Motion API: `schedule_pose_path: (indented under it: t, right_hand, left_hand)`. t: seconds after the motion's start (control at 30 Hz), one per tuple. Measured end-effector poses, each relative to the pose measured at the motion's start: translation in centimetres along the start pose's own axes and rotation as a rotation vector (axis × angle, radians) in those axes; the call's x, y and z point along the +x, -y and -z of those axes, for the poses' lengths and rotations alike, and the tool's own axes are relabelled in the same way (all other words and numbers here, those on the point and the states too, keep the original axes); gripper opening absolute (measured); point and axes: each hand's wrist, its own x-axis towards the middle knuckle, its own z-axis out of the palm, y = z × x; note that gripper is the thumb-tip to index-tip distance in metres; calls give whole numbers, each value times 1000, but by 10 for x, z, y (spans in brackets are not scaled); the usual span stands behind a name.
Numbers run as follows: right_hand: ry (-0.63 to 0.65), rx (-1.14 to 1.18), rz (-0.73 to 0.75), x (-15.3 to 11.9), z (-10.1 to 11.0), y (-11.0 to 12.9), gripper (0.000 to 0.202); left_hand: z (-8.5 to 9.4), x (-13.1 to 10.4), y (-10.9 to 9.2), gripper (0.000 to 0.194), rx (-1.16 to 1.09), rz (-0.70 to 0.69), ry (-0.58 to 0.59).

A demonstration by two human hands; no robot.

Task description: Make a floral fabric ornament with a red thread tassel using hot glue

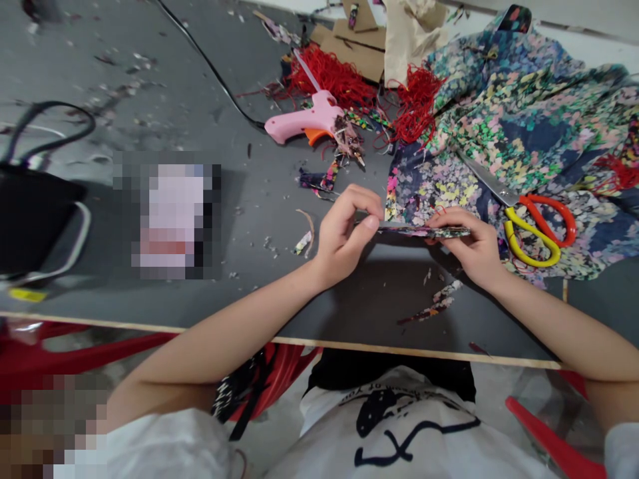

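Both my hands hold a flat, narrow piece covered in floral fabric just above the grey table. My left hand pinches its left end between thumb and fingers. My right hand grips its right end, fingers curled over it. A large floral cloth lies spread right behind the piece, with scissors with yellow and orange handles resting on it beside my right hand.
A pink glue gun with a black cord lies behind my left hand. Red tassel threads, cardboard pieces and fabric scraps are scattered around. A black bag sits at the far left. The table edge runs near my body.
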Motion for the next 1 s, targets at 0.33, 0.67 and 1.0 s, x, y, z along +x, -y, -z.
schedule_pose_path:
  t: [0.33,0.67,1.0]
  right_hand:
    - [-2,7,-6,-1,0,-2,28]
    - [-3,10,-19,0,0,0,27]
    - [13,0,-2,1,1,0,22]
  left_hand:
    - [-5,4,3,24,3,37,-153]
    - [1,5,2,22,-12,-50,-27]
    - [1,5,-6,7,171,-50,170]
